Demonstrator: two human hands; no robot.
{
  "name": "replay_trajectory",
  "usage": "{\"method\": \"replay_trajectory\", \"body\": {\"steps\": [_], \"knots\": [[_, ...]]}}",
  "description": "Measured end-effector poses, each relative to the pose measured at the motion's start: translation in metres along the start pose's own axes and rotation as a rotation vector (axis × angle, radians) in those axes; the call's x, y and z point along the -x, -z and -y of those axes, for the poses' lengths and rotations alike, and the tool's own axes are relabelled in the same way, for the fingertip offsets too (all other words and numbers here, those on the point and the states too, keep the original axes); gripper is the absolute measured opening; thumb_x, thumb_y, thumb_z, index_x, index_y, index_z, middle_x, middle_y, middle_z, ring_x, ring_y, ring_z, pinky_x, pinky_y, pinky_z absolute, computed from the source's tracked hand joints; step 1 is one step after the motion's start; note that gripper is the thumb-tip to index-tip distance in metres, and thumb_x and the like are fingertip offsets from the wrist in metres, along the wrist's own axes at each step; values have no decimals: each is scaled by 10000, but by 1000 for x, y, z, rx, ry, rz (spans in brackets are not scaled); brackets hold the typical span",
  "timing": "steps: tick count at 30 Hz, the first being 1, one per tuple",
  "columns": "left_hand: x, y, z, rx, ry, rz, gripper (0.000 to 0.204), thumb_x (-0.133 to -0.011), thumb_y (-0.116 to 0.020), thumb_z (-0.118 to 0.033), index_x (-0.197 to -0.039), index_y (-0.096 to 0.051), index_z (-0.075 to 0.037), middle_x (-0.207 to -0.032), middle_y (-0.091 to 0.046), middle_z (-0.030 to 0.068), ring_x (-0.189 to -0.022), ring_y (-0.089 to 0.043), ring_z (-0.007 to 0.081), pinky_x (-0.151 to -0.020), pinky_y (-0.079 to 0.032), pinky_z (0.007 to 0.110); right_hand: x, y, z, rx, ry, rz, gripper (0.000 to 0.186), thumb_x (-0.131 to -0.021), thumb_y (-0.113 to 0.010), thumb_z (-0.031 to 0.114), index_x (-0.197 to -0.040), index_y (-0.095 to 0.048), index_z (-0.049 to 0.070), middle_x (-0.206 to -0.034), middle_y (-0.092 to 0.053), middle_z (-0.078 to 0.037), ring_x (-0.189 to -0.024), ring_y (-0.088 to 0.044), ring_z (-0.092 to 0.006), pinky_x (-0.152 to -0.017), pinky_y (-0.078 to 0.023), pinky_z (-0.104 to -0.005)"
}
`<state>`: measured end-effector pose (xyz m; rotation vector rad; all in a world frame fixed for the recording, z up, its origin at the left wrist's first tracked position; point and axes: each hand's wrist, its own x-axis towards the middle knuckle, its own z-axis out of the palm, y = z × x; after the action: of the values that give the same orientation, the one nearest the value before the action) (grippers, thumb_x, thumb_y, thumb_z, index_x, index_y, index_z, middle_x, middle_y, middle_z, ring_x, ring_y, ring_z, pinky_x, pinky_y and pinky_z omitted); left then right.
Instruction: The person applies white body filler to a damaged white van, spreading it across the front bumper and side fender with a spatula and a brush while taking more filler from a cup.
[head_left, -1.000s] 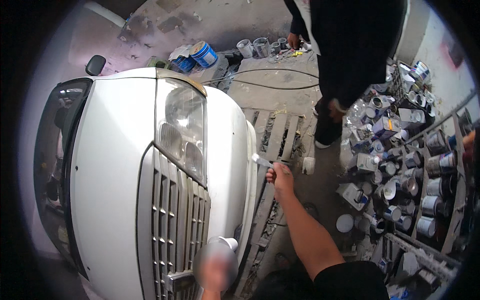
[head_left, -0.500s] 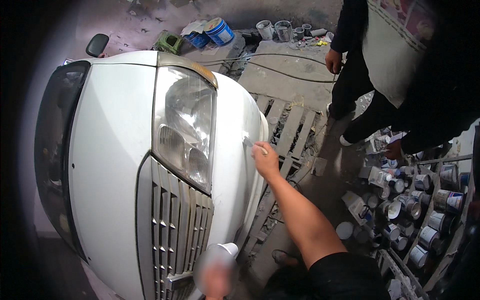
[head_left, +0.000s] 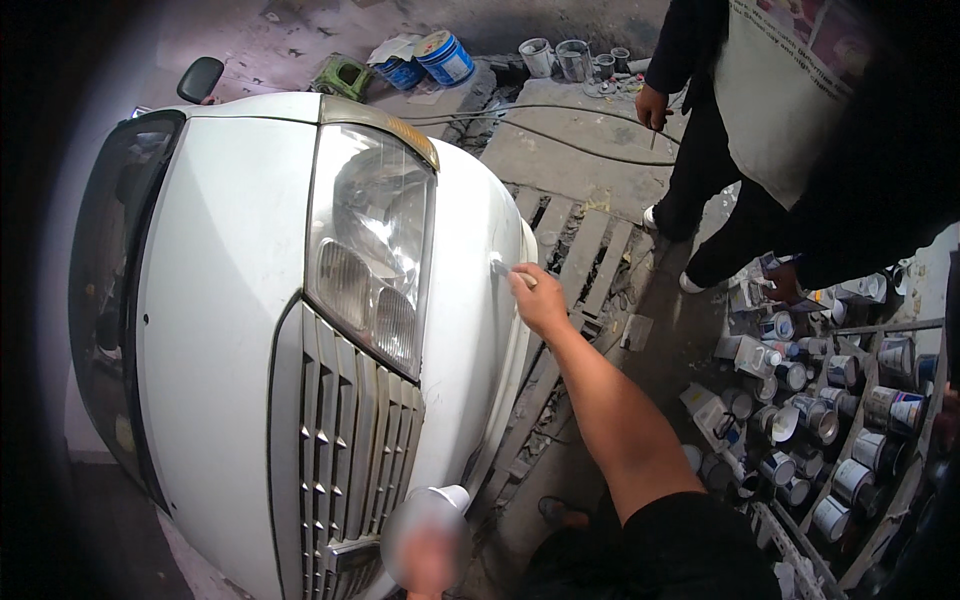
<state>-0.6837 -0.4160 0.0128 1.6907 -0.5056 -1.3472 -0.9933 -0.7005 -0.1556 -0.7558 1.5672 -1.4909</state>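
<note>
Grasps a small brush-like tool (head_left: pixel 500 267) in the curled fingers of the right hand (head_left: pixel 540 300), with its tip at the rounded front bumper (head_left: pixel 470 260) of a white vehicle (head_left: pixel 220 300), to the right of the clear headlight (head_left: pixel 372 240). Has the left hand (head_left: pixel 427 560) near the slatted grille (head_left: pixel 350 450), just below a white cup-like container (head_left: pixel 454 496), too blurred to tell the grip of its fingers. Includes a slatted pallet (head_left: pixel 585 247), a person standing (head_left: pixel 770 130) at upper right and crowded paint cans (head_left: pixel 852 481) below.
</note>
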Motion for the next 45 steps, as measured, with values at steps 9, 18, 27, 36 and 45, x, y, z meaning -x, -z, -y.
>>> {"method": "replay_trajectory", "body": {"steps": [9, 18, 27, 36, 45], "knots": [[1, 7, 4, 13, -14, -27, 85, -863, -522, -88, -843, -476, -19, -1149, -554, 240, -798, -605, 266, -729, -538, 411, 8, 5, 8, 129, 119, 44, 252, -842, -585, 240, -1000, -624, 47, -999, -628, -166, -913, -602, -331, -793, -475, -374], [5, 14, 6, 37, -21, -54, 127, -851, -550, -99, -902, -501, 6, -1116, -576, 225, -788, -620, 261, -702, -551, 399, 6, 29, 4, 327, 215, 110, 234, -795, -616, 215, -995, -638, 95, -927, -611, -144, -878, -589, -334, -770, -475, -401], [7, 21, 14, 75, -7, -76, 136, -854, -546, -107, -883, -466, -2, -1127, -571, 234, -778, -630, 287, -722, -547, 419, 5, 30, 22, 544, 560, 331, 229, -727, -640, 140, -956, -633, 129, -889, -560, -103, -832, -577, -308, -723, -483, -401], [8, 34, 19, 113, -34, -38, 113, -849, -530, -93, -871, -452, -15, -1145, -563, 241, -773, -638, 308, -703, -554, 429, 16, 30, 16, 578, 428, 253, 234, -723, -624, 123, -956, -632, 101, -856, -560, -123, -831, -572, -322, -715, -479, -412], [23, 58, 19, 236, -39, -102, 94, -858, -533, -94, -868, -471, -24, -1120, -577, 220, -831, -623, 299, -720, -549, 422, 136, 71, -65, 314, 290, 254, 252, -777, -611, 162, -978, -620, 12, -844, -600, -119, -809, -590, -228, -726, -470, -339]]}}
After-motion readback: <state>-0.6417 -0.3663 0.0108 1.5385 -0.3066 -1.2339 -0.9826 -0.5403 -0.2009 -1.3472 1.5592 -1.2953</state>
